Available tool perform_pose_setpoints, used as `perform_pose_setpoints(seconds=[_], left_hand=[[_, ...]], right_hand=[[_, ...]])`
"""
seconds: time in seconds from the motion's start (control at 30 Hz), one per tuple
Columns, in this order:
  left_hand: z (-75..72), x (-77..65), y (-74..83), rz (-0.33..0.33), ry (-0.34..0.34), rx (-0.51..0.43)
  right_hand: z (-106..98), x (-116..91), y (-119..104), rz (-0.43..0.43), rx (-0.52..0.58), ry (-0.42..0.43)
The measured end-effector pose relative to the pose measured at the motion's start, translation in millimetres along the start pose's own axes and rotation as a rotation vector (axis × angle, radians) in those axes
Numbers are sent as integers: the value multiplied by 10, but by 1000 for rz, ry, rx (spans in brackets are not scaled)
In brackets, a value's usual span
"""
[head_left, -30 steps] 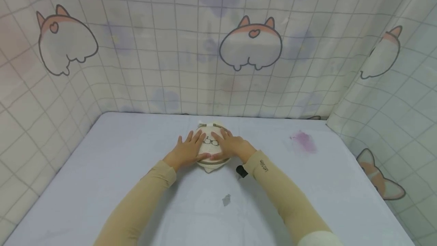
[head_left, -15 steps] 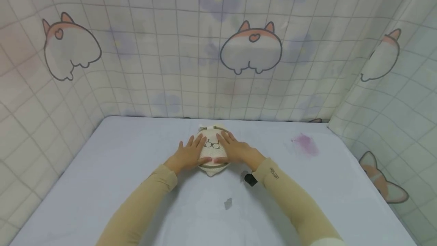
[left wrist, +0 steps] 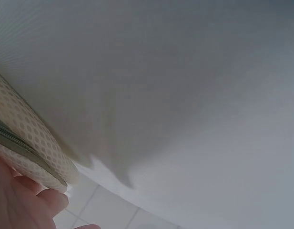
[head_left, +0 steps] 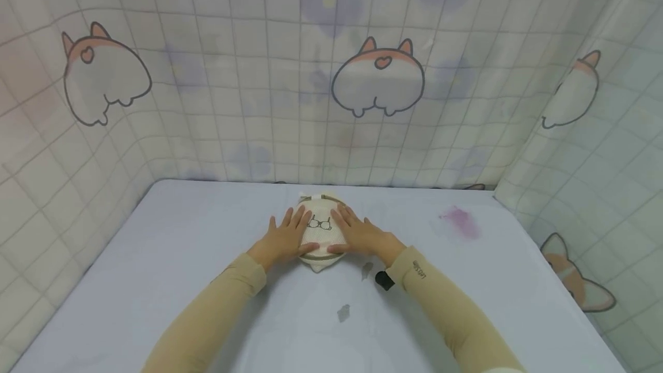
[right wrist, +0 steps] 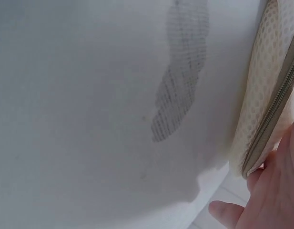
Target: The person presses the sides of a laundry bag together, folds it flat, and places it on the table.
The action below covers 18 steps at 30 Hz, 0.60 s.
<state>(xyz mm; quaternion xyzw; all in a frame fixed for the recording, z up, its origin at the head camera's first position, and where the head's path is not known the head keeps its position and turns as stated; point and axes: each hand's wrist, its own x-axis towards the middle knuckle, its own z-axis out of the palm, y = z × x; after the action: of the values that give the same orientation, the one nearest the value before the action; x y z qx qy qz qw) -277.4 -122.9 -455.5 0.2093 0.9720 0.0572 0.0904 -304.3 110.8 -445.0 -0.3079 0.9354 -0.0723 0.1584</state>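
Note:
A cream mesh laundry bag (head_left: 319,236) with a printed pair of glasses lies near the back of the white table. My left hand (head_left: 284,239) rests on its left side, fingers spread and straight. On its right side lies my right hand (head_left: 362,238), likewise spread, the two thumbs pointing at each other across the front. The left wrist view shows the bag's mesh side and green-grey zipper (left wrist: 15,143) beside the fingers (left wrist: 54,202). In the right wrist view, the zipper (right wrist: 279,98) runs along the edge above my right fingers (right wrist: 254,180).
Grey damp-looking patches (head_left: 344,312) mark the tablecloth in front of the bag, and a pink stain (head_left: 463,222) is at right. A small black object (head_left: 384,280) shows at the right cuff. A tile-patterned curtain (head_left: 248,102) surrounds the table's back and sides.
My right hand has slid slightly right, so the gap between the hands is wider and more of the bag's top shows. The head view has tilted up a little.

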Motion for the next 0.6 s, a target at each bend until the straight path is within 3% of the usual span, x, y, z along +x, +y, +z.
perform_pose_setpoints(seconds=[0.2,0.6], left_hand=[[0,-13,11,2,13,10],[24,20,3,-11,-37,35]], right_hand=[[25,29,1,16,8,-18],[36,45,-3,46,5,-56]])
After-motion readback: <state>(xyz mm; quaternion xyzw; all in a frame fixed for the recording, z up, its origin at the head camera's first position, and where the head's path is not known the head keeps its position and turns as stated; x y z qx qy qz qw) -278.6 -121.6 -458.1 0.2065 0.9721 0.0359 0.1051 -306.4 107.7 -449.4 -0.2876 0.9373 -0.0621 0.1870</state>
